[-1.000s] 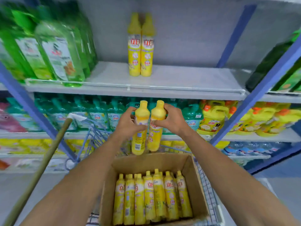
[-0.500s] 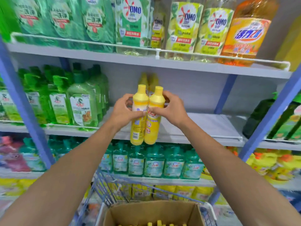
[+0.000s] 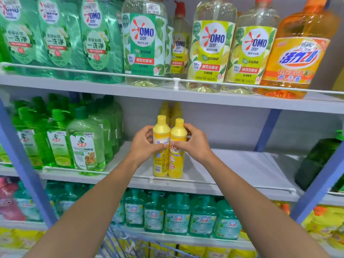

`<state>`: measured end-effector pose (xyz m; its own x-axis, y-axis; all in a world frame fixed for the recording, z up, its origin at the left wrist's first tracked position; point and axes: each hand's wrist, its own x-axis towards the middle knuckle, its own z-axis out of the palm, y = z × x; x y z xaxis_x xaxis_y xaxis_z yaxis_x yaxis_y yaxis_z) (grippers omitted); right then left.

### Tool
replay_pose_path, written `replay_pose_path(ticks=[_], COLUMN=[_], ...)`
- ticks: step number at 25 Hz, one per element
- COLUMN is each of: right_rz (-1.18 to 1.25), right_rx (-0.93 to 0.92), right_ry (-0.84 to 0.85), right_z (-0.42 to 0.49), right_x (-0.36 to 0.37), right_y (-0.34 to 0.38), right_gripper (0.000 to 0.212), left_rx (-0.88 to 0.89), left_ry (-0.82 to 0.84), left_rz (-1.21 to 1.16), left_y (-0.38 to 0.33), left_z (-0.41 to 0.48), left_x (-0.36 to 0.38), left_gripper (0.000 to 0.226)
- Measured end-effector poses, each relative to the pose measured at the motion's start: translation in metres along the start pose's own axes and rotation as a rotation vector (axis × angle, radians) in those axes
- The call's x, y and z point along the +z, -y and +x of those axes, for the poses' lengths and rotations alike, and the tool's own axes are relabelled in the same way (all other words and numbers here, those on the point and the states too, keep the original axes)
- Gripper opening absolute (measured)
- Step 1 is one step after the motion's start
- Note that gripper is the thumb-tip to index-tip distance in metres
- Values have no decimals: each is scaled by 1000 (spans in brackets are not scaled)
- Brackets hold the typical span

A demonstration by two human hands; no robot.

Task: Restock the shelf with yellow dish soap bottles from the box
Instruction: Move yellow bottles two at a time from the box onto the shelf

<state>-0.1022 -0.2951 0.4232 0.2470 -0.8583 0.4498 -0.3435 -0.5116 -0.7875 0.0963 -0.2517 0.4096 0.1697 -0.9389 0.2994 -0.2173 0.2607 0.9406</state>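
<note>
While both hands clasp them side by side, two yellow dish soap bottles stand upright just behind the white rail (image 3: 223, 185) of the middle shelf (image 3: 236, 168) — their bases are down at the shelf board, though I cannot tell whether they rest on it. The left hand (image 3: 147, 144) curls round the left bottle (image 3: 160, 162), thumb across its label. The right hand (image 3: 192, 146) curls round the right bottle (image 3: 176, 165), and the two bottles touch each other. Further behind the rail, against the back wall, two more yellow bottles (image 3: 170, 110) show their tops above the held pair. Along the rail to the left stand green soap bottles (image 3: 85, 146) — far along it to the right is a dark green bottle (image 3: 316, 161). Below the rail sits a row of teal bottles (image 3: 176, 215).
</note>
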Motion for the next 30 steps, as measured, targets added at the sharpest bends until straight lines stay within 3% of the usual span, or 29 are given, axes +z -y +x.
replay_pose_path(ticks=[4,9,14,22,30], right_rz=[111,289,288,257,211], right_rx=[46,141,202,237,261], right_ry=[-43,-146,-121,-62,-89], right_z=[2,-22,-46,-63,-66], right_x=[7,24,37,41,51], right_y=[-27,-50,-65,-62,-61], right_gripper=[71,72,67,60,59], left_rx=[-46,26,43,38,5], left_ry=[-18,-97,-81,207,98], left_rz=[-17,65,169,142,26], left_y=[18,32,50,61,70], left_z=[4,-4,-7,1,-15], left_x=[8,20,22,-13,1], left_gripper=[62,61,63,56,57])
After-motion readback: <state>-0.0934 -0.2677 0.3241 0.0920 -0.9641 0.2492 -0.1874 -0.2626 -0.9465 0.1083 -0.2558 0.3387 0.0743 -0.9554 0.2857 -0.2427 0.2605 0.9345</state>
